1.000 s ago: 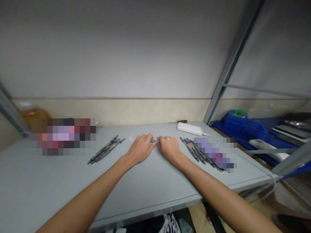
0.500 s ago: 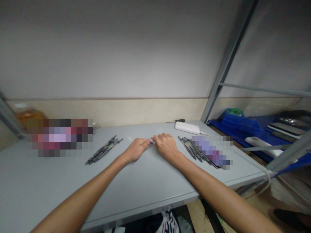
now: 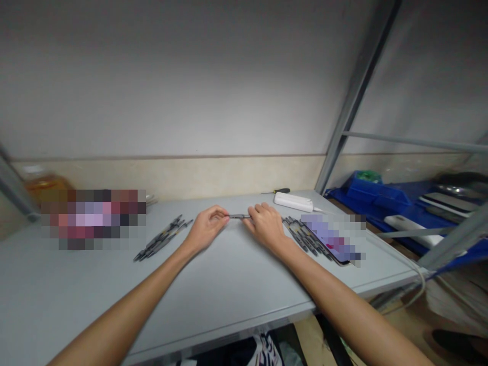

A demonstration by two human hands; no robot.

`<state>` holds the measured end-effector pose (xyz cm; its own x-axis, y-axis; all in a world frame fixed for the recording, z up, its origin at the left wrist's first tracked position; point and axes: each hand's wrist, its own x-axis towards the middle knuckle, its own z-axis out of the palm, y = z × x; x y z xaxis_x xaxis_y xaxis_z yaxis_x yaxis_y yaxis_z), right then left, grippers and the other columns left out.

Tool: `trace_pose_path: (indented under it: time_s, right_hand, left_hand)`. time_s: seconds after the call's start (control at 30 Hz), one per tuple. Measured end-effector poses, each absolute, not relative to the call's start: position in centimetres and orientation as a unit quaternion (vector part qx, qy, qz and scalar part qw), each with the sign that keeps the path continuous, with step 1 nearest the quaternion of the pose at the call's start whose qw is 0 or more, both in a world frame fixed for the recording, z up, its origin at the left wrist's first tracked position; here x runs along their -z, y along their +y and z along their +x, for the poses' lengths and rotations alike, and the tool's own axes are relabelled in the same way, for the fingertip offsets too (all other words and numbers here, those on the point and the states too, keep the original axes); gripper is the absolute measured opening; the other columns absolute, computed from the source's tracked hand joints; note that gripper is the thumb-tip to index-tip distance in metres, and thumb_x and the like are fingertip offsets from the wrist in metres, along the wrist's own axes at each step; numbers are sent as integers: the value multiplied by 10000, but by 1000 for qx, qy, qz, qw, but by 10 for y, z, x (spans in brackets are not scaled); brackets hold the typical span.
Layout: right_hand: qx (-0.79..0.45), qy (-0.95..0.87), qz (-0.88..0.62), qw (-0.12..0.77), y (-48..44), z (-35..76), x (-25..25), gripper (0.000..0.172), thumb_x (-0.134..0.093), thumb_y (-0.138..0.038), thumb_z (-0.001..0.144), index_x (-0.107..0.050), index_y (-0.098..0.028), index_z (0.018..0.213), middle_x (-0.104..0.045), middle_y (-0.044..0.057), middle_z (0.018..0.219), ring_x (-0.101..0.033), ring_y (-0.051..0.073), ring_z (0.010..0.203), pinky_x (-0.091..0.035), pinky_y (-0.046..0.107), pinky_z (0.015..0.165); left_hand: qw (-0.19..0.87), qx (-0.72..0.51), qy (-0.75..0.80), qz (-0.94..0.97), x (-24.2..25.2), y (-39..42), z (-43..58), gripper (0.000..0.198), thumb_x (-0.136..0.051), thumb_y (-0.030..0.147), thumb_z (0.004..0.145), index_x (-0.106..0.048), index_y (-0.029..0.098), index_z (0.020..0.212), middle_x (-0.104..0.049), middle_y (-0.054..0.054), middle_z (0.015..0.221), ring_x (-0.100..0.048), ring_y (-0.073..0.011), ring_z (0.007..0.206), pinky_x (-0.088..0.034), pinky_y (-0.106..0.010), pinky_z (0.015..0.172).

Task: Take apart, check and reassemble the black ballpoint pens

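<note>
A slim grey pen (image 3: 238, 216) lies level between my two hands, just above the desk (image 3: 229, 284). My left hand (image 3: 209, 226) pinches one end with thumb and fingertips. On the other end, my right hand (image 3: 264, 222) has its fingers closed, their tips partly hidden behind the knuckles. A bundle of grey pens (image 3: 162, 239) lies slantwise to the left of my left hand. Beside my right wrist is another group of similar pens (image 3: 307, 239), next to a phone (image 3: 335, 249) that is partly blurred out.
A white power strip (image 3: 293, 202) with a cable and a screwdriver (image 3: 282, 191) lie at the back. A pixelated object (image 3: 93, 218) and a bottle of amber liquid (image 3: 48, 185) stand at far left. Blue bins (image 3: 377, 195) sit beyond the metal post (image 3: 343, 127) at right.
My hands have drawn a little apart, the left shifting left, and more of the pen shows between them. My left fingers have rearranged into a fingertip pinch.
</note>
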<state>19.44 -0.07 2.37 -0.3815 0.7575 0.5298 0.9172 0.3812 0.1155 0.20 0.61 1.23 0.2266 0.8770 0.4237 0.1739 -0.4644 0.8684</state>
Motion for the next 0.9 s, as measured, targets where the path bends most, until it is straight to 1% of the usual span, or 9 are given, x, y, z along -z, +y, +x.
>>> trace_pose_path:
  time_s: [0.1,0.23,0.4,0.5,0.6,0.67,0.73,0.8,0.9]
  right_hand:
    - [161,-844,-456,230,2,196,-22,309,-374,-383,913,-592,-164,894,-597,89,856,-490,198,822,-332,286,692]
    - [109,-880,-389,250,7,201,-21,259,-381,-289,918,-603,-156,924,-585,82,861,-480,181,818,-357,273,722]
    - [46,-860,-399,315,7,206,-27,250,-523,-374,844,-635,-171,938,-601,70,849,-507,168,791,-365,259,695]
    - [-78,-823,-449,338,6,208,-32,336,-508,-453,829,-655,-151,848,-594,27,686,-512,132,641,-356,235,609]
    - [-190,-788,-469,351,9,211,-34,425,-414,-448,864,-647,-132,701,-522,-9,526,-453,103,509,-329,223,534]
    - [-220,-773,-450,389,13,214,-33,347,-481,-421,823,-640,-130,724,-546,-7,570,-463,102,530,-342,218,534]
    - [-235,-756,-425,438,17,216,-31,263,-596,-384,735,-629,-140,826,-604,13,719,-509,111,612,-380,218,567]
    - [-262,-738,-410,468,20,217,-29,338,-663,-366,665,-606,-155,923,-619,33,850,-534,112,652,-413,228,594]
    - [-324,-713,-427,452,22,218,-28,337,-607,-442,707,-613,-140,856,-609,24,723,-507,102,546,-413,236,542]
  left_hand:
    - [346,-507,398,682,-17,5,1,249,-622,353,710,-607,148,850,-600,-12,665,-563,-137,653,-448,-257,651]
    - [344,-508,422,667,-18,4,0,261,-617,397,713,-617,138,747,-614,-22,618,-564,-133,585,-446,-250,606]
    - [370,-517,431,641,-14,9,-2,326,-628,460,696,-602,136,676,-611,-21,577,-552,-121,525,-444,-246,566]
    - [394,-557,427,593,-15,13,-5,358,-672,478,641,-601,130,688,-616,-20,583,-553,-117,527,-451,-250,573]
    - [416,-588,425,548,-16,15,-7,393,-711,480,587,-603,122,707,-621,-20,594,-555,-115,532,-457,-254,579]
    - [427,-593,423,537,-15,15,-7,396,-721,470,579,-607,115,713,-625,-23,602,-558,-112,542,-458,-252,586]
    - [440,-592,418,530,-14,16,-7,395,-729,459,574,-611,111,720,-629,-26,607,-563,-111,551,-461,-252,595]
    - [455,-594,414,519,-12,16,-6,402,-740,448,561,-612,111,738,-637,-29,619,-571,-113,558,-469,-259,608]
    - [471,-601,406,502,-11,15,-5,414,-758,433,536,-610,113,753,-648,-31,635,-584,-118,568,-482,-278,629]
